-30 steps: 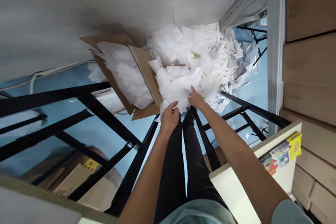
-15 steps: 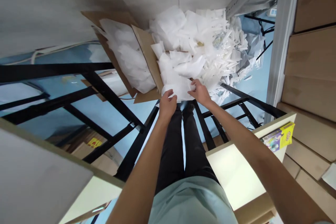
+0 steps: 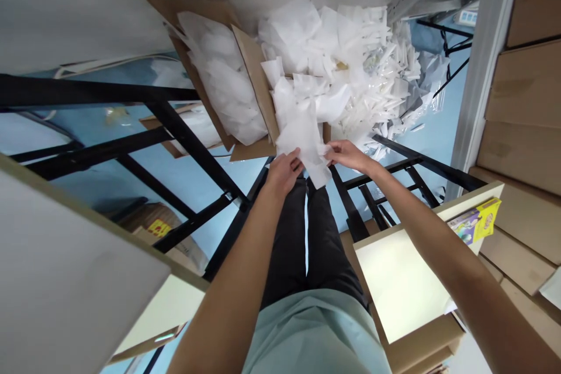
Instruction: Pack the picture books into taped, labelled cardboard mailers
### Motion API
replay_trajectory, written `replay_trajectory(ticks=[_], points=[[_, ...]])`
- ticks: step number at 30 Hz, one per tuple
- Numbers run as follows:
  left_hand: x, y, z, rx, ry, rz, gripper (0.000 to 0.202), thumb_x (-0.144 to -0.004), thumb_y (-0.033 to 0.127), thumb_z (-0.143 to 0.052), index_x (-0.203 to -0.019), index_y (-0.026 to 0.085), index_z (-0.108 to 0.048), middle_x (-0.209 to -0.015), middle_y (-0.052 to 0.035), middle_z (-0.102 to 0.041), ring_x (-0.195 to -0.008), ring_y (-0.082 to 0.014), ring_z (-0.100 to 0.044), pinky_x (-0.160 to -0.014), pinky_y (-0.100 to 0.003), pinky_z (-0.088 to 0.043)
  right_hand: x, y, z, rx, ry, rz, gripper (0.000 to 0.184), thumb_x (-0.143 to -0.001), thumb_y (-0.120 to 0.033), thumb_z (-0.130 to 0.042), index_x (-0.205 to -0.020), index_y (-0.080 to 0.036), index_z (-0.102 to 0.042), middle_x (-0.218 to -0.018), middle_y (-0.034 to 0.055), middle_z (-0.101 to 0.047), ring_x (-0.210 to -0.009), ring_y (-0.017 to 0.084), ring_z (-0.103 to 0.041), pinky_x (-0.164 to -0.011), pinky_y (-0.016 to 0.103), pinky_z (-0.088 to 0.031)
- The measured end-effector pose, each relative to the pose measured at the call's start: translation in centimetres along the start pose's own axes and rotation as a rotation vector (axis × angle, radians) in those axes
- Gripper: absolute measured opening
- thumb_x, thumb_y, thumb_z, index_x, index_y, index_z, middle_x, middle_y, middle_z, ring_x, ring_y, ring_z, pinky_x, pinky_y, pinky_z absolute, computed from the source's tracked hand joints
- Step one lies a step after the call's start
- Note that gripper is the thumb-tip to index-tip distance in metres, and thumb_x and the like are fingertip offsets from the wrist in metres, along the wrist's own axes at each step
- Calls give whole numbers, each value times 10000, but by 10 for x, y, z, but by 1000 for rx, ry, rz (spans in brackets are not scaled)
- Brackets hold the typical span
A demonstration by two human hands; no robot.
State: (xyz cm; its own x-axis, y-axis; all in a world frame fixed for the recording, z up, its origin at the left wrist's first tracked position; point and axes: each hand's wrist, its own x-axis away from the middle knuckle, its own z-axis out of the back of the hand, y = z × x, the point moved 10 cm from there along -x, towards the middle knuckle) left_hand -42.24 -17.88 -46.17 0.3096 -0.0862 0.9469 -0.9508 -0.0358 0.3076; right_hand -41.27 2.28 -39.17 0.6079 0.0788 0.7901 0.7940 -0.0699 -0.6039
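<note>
A thin white sheet [image 3: 312, 143], soft and partly see-through, hangs between my hands above my legs. My right hand [image 3: 348, 155] pinches its right edge with thumb and fingers. At the lower left edge, the curled fingers of my left hand [image 3: 286, 171] close on the sheet. Just beyond lies a big loose heap of similar white sheets [image 3: 289, 35]. To the left, a cardboard box [image 3: 254, 79] with raised flaps is filled with more of them. Whether the held piece is a flat sheet or a bag, I cannot tell.
Black metal table legs [image 3: 193, 158] stand on both sides. Pale tabletops [image 3: 65, 280] flank me, the right one [image 3: 403, 286] beside a yellow and purple packet [image 3: 475, 221]. Stacked cardboard boxes [image 3: 526, 93] and a grey metal post [image 3: 486, 70] rise at right. White strips [image 3: 377, 93] cover the floor.
The white sheet has been lifted and turned, and its lower end now hangs toward me. My right hand has moved slightly right. The whole view has shifted a little.
</note>
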Motion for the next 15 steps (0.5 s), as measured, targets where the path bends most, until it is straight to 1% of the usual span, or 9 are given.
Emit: replay_trajectory(ticks=[2, 4, 5, 7, 9, 11, 13, 15], points=[[-4, 5, 8, 23, 41, -26, 309, -807, 337, -868, -967, 237, -623, -1016, -73, -771, -964, -203, -738, -905, -384, -633, -4, 8, 6, 82, 57, -44, 114, -881, -292, -800, -882, -181, -775, -818, 11, -787, -750, 204, -766, -732, 322, -673], [-7, 13, 17, 5, 76, -74, 247, -818, 296, -813, -942, 244, -606, -997, -53, -766, -952, -191, -731, -893, -367, -633, -6, 14, 19, 252, 159, -94, 115, -930, -278, -758, -877, -176, -761, -757, 27, -766, -737, 242, -779, -804, 377, -661], [-8, 16, 23, 6, 104, -87, 240, -811, 277, -800, -928, 245, -593, -980, -41, -761, -935, -182, -728, -888, -360, -631, -7, 14, 25, 351, 201, -110, 129, -953, -272, -734, -868, -177, -751, -736, 36, -756, -764, 266, -790, -853, 401, -649], [-8, 21, 36, 52, 196, -99, 260, -779, 223, -799, -917, 246, -579, -940, -15, -747, -890, -164, -718, -873, -350, -628, -10, 12, 29, 524, 220, -117, 155, -979, -263, -701, -849, -184, -733, -754, 61, -762, -873, 306, -808, -936, 424, -622], [-6, 26, 50, 119, 318, -107, 277, -758, 179, -797, -924, 246, -586, -910, 2, -735, -851, -149, -706, -845, -332, -626, -18, 8, 28, 642, 185, -115, 124, -980, -254, -699, -883, -187, -739, -889, 93, -806, -1015, 330, -808, -994, 427, -602], [-3, 33, 62, 151, 430, -128, 272, -755, 160, -791, -936, 242, -605, -901, 11, -729, -824, -132, -694, -809, -298, -622, -30, 5, 34, 721, 189, -144, 89, -973, -249, -711, -996, -180, -763, -1084, 124, -829, -1149, 348, -785, -1057, 444, -586], [-2, 43, 69, 144, 493, -159, 260, -752, 159, -798, -931, 232, -624, -888, 20, -718, -783, -111, -674, -771, -259, -613, -43, 4, 49, 734, 265, -210, 225, -989, -260, -705, -1182, -155, -753, -1243, 156, -810, -1227, 349, -762, -1109, 465, -570], [-2, 49, 68, 145, 489, -166, 246, -743, 154, -810, -894, 219, -627, -843, 31, -695, -724, -91, -643, -732, -228, -598, -56, 6, 63, 651, 337, -282, 346, -1036, -297, -675, -1331, -119, -697, -1288, 180, -793, -1176, 324, -783, -1097, 459, -582]])
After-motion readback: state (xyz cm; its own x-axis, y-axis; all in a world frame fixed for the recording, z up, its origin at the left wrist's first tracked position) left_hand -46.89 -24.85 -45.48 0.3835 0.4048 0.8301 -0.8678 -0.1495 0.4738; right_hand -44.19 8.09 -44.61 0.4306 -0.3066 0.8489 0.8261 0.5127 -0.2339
